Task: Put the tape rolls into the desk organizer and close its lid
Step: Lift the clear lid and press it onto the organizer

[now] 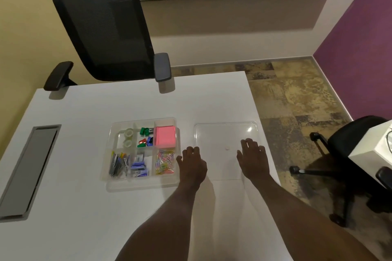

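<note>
Two clear tape rolls (128, 137) are sitting one behind the other in the far left compartment of the desk organizer (141, 184), a clear plastic tray divided into six sections. Next to them, the far middle section is holding small green, red and blue clips (146, 136), and the far right one is carrying a pink pad of sticky notes (165, 136). Along the near row, dark metal tools with coloured tips (118, 164) are filling the left section, blue staple boxes (139, 168) are lying in the middle, and multicoloured paper clips (165, 162) are heaped in the right. Any printing on the boxes is too small to read.

The clear lid (226, 133) is lying flat on the table to the right of the organizer, apart from it, so the tray is standing open. The left hand (192, 166) is resting palm down between tray and lid, fingers slightly curled and close together, gripping nothing. The right hand (252, 158) is lying over the lid's near right part, fingers loosely spread, holding nothing; whether it is pressing the lid I cannot tell.

Everything is sitting on a white table (84, 207) with a grey cable hatch (27, 171) at its left. A black mesh office chair (106, 32) is standing at the far edge, another black chair (347, 154) at the right, over mottled carpet (292, 95), with a purple wall (360, 38) beyond.
</note>
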